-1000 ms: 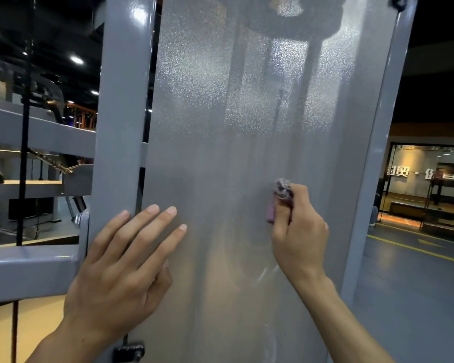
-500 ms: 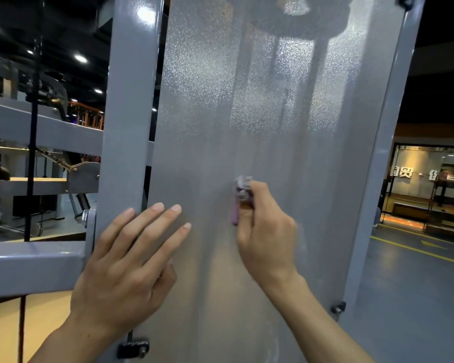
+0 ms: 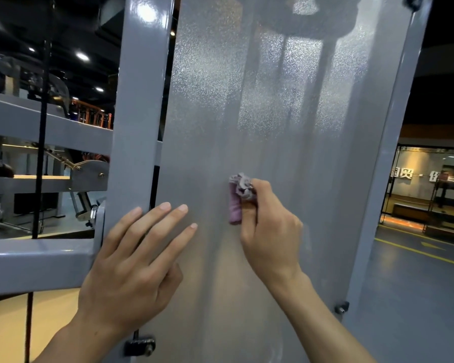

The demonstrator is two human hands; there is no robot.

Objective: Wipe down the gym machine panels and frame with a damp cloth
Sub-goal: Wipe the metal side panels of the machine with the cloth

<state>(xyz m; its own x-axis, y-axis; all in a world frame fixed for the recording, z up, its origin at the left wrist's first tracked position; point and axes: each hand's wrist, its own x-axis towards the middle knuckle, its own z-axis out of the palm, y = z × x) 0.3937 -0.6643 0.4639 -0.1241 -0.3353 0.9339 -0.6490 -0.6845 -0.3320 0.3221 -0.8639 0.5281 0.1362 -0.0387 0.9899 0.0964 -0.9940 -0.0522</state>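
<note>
A tall frosted translucent panel [image 3: 273, 113] of the gym machine fills the middle of the view, bolted to a grey steel frame post [image 3: 136, 113] on its left. My right hand [image 3: 270, 231] grips a small bunched purple cloth [image 3: 237, 197] and presses it against the panel at mid height. My left hand [image 3: 139, 263] lies flat with straight fingers on the panel's left edge and the post, just left of the cloth. The weight stack shows only as dark shapes behind the panel.
A grey horizontal frame bar [image 3: 37, 265] runs left from the post, with a black cable [image 3: 40, 153] hanging in front of other machines. Bolts [image 3: 341, 307] and a clamp [image 3: 139, 345] fix the panel. Open gym floor with yellow lines [image 3: 417, 250] lies to the right.
My right hand has swept the cloth leftward across the panel, from right of centre toward my left hand. The left hand stays pressed in the same place.
</note>
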